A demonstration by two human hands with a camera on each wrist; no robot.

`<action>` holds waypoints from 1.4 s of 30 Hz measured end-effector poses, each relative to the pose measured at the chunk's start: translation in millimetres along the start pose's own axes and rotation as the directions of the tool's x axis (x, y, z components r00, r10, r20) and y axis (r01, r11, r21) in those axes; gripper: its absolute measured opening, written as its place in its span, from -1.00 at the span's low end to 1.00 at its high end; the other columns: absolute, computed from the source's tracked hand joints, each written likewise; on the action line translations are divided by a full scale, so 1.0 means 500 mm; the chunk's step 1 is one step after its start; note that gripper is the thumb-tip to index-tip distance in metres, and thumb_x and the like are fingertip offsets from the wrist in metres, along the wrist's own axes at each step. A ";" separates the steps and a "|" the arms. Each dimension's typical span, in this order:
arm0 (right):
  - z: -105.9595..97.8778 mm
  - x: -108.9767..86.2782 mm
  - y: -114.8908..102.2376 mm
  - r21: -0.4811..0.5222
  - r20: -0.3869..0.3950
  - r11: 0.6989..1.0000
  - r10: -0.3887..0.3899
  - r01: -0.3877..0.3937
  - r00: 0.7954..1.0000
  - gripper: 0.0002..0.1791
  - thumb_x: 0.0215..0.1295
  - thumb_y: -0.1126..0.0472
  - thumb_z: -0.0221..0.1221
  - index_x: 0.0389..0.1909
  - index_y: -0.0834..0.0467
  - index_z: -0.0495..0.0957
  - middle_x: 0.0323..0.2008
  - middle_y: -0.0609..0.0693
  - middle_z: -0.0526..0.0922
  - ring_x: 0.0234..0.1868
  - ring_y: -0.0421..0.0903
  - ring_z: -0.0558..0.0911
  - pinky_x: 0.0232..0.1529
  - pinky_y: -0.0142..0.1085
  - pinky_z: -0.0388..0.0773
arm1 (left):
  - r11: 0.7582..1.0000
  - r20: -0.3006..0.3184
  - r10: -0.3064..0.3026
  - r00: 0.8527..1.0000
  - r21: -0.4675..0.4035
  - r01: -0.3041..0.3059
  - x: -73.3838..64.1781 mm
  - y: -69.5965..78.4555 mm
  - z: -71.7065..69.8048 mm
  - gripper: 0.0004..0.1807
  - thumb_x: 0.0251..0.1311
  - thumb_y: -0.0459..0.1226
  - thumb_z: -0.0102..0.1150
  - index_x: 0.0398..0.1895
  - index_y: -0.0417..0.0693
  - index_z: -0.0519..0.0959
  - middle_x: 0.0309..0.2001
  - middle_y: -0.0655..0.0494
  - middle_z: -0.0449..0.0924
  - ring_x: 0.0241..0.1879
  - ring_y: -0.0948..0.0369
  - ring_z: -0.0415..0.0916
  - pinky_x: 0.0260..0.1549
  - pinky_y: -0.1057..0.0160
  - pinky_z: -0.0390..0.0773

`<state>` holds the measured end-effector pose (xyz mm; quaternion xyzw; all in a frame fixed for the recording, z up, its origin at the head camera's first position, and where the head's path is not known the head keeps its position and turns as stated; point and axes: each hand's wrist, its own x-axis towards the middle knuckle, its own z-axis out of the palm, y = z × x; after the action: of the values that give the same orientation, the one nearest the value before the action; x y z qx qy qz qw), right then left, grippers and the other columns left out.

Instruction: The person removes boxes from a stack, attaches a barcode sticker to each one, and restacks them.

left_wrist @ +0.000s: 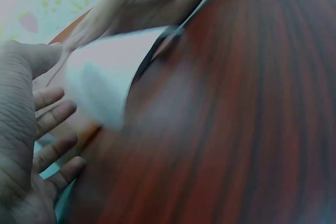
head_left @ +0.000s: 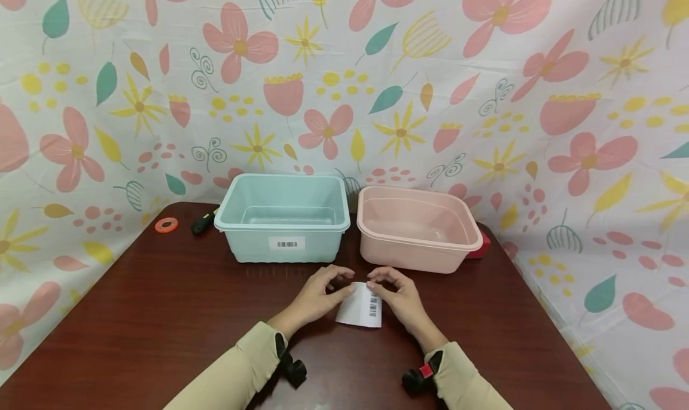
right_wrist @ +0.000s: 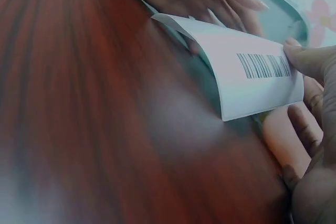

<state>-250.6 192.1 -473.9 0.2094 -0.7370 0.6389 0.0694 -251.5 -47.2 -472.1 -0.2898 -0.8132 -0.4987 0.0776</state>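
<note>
My right hand (head_left: 402, 296) pinches the barcode sheet (head_left: 356, 308) over the desk (head_left: 177, 314); left hand (head_left: 317, 294) loosely spread, gripping nothing, thumb by its edge. Sheet's bowed; one-sided pinch could crease or drop it.

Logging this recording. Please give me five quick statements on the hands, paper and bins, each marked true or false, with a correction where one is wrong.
1. The right hand pinches the white paper. True.
2. The white paper lies completely flat. False: it is visibly curved.
3. The blue bin has a barcode label on its front. True.
4. In the head view, the pink bin stands left of the blue bin. False: it stands to the right.
5. The orange ring lies inside the blue bin. False: it lies on the table.
</note>
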 end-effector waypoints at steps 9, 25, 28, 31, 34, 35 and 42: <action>0.038 0.018 -0.006 0.035 0.002 0.999 -0.020 0.020 1.000 -0.79 0.30 0.28 0.33 -0.11 0.28 0.62 -0.25 0.14 0.67 -0.19 -0.14 0.62 -0.20 -0.35 0.53 | 0.997 0.018 -0.070 0.997 0.046 0.069 -0.001 0.003 0.015 -0.77 0.36 0.05 0.20 -0.12 0.19 0.68 -0.13 0.25 0.58 -0.11 0.19 0.50 -0.18 0.15 0.50; 0.045 0.005 -0.056 -0.161 0.064 0.986 -0.044 0.054 0.997 -0.73 0.30 0.36 0.31 -0.02 0.37 0.61 -0.03 0.26 0.66 -0.02 0.21 0.61 -0.09 -0.26 0.54 | 0.997 -0.053 -0.071 0.996 0.035 0.072 -0.003 0.002 0.014 -0.88 0.34 -0.06 0.27 -0.21 0.17 0.71 -0.27 0.25 0.57 -0.30 0.26 0.46 -0.37 0.28 0.51; 0.045 0.001 -0.071 -0.158 0.064 0.984 -0.067 0.076 0.996 -0.71 0.29 0.37 0.31 0.00 0.37 0.60 -0.05 0.24 0.67 -0.06 0.18 0.63 -0.11 -0.26 0.56 | 0.997 -0.075 -0.060 0.995 0.040 0.063 -0.002 0.004 0.014 -0.90 0.33 -0.10 0.28 -0.21 0.15 0.71 -0.27 0.25 0.57 -0.31 0.27 0.47 -0.38 0.29 0.52; 0.045 0.000 -0.073 -0.152 0.077 0.984 -0.082 0.092 0.994 -0.71 0.30 0.37 0.31 0.02 0.36 0.60 -0.07 0.21 0.68 -0.07 0.18 0.65 -0.12 -0.25 0.58 | 0.997 -0.086 -0.056 0.995 0.039 0.060 -0.001 0.005 0.015 -0.91 0.32 -0.12 0.29 -0.21 0.14 0.71 -0.27 0.26 0.58 -0.31 0.27 0.48 -0.38 0.29 0.52; 0.045 -0.001 -0.072 -0.154 0.094 0.984 -0.074 0.088 0.993 -0.69 0.30 0.36 0.31 0.04 0.35 0.60 -0.06 0.20 0.69 -0.04 0.20 0.65 -0.10 -0.22 0.60 | 0.997 -0.093 -0.060 0.994 0.034 0.064 -0.001 0.004 0.016 -0.91 0.33 -0.12 0.29 -0.21 0.13 0.71 -0.26 0.26 0.58 -0.31 0.27 0.48 -0.38 0.29 0.52; 0.045 -0.001 -0.073 -0.153 0.102 0.984 -0.073 0.088 0.992 -0.68 0.31 0.35 0.31 0.05 0.36 0.60 -0.05 0.21 0.69 -0.03 0.21 0.66 -0.08 -0.20 0.60 | 0.997 -0.095 -0.062 0.994 0.032 0.065 -0.001 0.003 0.016 -0.91 0.33 -0.12 0.29 -0.21 0.13 0.71 -0.26 0.27 0.58 -0.30 0.27 0.48 -0.37 0.29 0.52; 0.045 -0.003 -0.080 -0.152 0.141 0.985 -0.059 0.081 0.988 -0.67 0.34 0.35 0.28 0.08 0.38 0.58 -0.02 0.21 0.70 0.01 0.19 0.66 0.00 -0.20 0.59 | 0.997 -0.101 -0.073 0.992 0.013 0.075 -0.002 0.006 0.014 -0.89 0.33 -0.11 0.29 -0.20 0.13 0.71 -0.26 0.26 0.58 -0.29 0.26 0.49 -0.38 0.28 0.54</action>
<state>-229.7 166.7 -441.8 0.2721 -0.7804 0.5601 0.0579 -248.0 -40.3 -473.6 -0.2333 -0.8225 -0.5085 0.1024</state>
